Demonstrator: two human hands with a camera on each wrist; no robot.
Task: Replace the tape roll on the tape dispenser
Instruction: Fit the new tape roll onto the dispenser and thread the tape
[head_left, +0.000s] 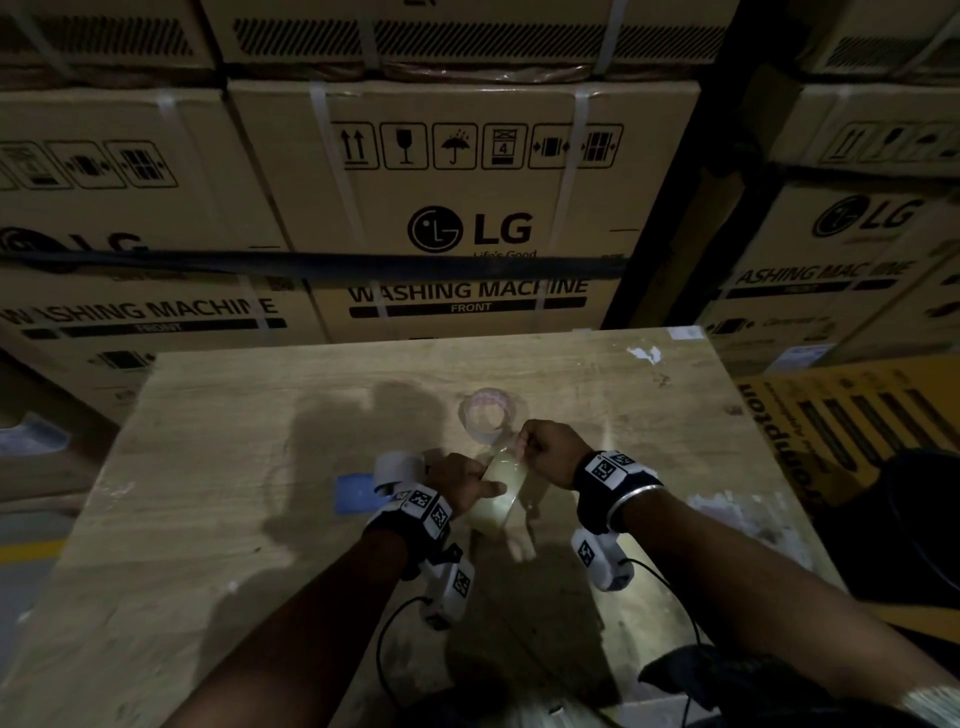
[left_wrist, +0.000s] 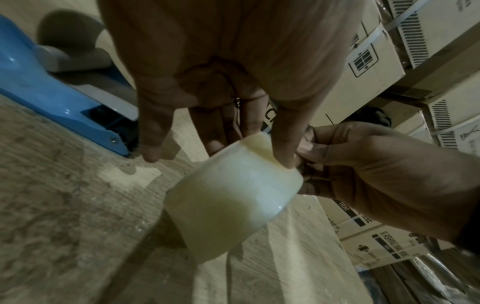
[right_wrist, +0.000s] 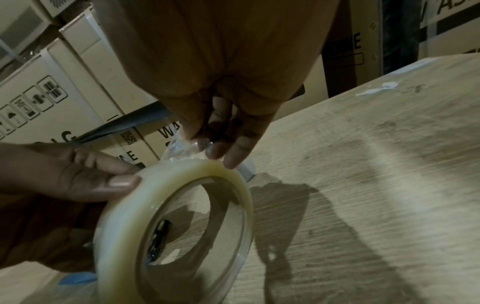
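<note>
A pale yellowish tape roll (head_left: 493, 501) is held just above the wooden table (head_left: 208, 467). My left hand (head_left: 480, 486) grips it, thumb on the outer winding (right_wrist: 116, 205) and the other fingers (left_wrist: 284, 148) over its rim. At the roll's far side my right hand (head_left: 524, 444) pinches the loose clear tape end (right_wrist: 182, 144) between thumb and fingertips. The blue tape dispenser (head_left: 356, 491) lies on the table left of my left hand, its grey roller (head_left: 397, 465) showing; in the left wrist view the dispenser (left_wrist: 52, 86) sits at the upper left. A second, clear roll (head_left: 485, 413) stands beyond my hands.
Stacked washing-machine cartons (head_left: 467, 208) wall off the table's far side. A yellow carton (head_left: 841, 431) leans at the right edge and a dark bag (head_left: 727, 680) lies near the front right. White scraps (head_left: 644, 354) stick to the table's far right corner.
</note>
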